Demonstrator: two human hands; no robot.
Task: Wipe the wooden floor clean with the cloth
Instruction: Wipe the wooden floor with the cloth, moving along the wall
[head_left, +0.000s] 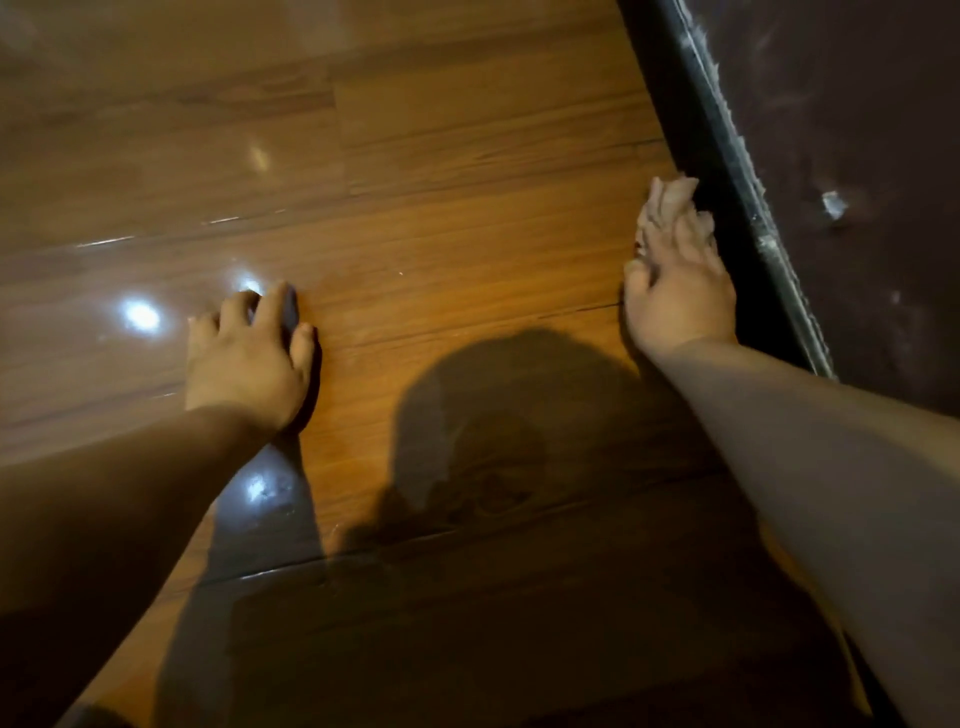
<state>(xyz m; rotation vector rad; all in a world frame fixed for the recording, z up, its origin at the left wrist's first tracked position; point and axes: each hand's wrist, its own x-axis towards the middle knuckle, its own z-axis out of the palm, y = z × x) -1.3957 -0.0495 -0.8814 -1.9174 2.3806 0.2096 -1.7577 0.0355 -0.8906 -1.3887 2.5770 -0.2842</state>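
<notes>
- Closest under me, the glossy brown wooden plank floor (467, 234) shows streaks of glare.
- A dark, dusty baseboard strip (727, 171) edges it on the right.
- My left hand (247, 358) braces on the boards, fingers loosely bent, holding nothing.
- My right hand (675, 291) presses outstretched fingers onto a pale crumpled cloth (670, 195), just beside the baseboard.

Right hand (675, 296) on cloth (671, 193), left hand (244, 358) on floor (467, 208)
</notes>
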